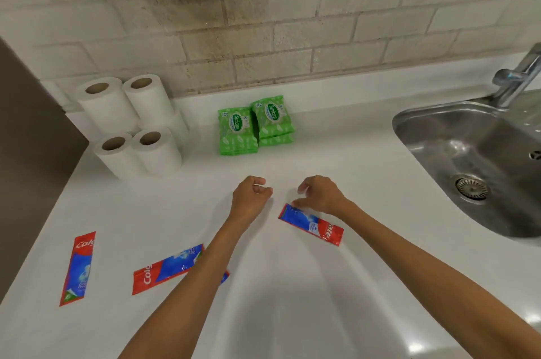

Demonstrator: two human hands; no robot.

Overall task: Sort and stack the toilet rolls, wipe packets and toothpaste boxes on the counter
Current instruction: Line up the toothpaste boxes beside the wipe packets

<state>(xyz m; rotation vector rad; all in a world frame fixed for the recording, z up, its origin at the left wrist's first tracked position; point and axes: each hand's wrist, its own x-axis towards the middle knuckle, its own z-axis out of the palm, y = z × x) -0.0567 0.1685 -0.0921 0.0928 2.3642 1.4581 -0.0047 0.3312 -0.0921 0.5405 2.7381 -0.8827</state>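
White toilet rolls [130, 124] stand upright in a stacked cluster at the counter's back left. Two stacks of green wipe packets [254, 126] sit side by side near the wall. Three red and blue toothpaste boxes lie flat: one at the front left [77, 268], one [167, 268] partly under my left forearm, one [311, 224] right of centre. My left hand [250, 197] hovers over the bare counter with curled fingers and holds nothing. My right hand [320, 194] has its fingers apart, with fingertips at the far end of the right box.
The white counter [292, 285] runs to a steel sink [468, 159] with a tap [518, 77] at the right. A brick-tiled wall stands behind. A dark panel borders the counter on the left.
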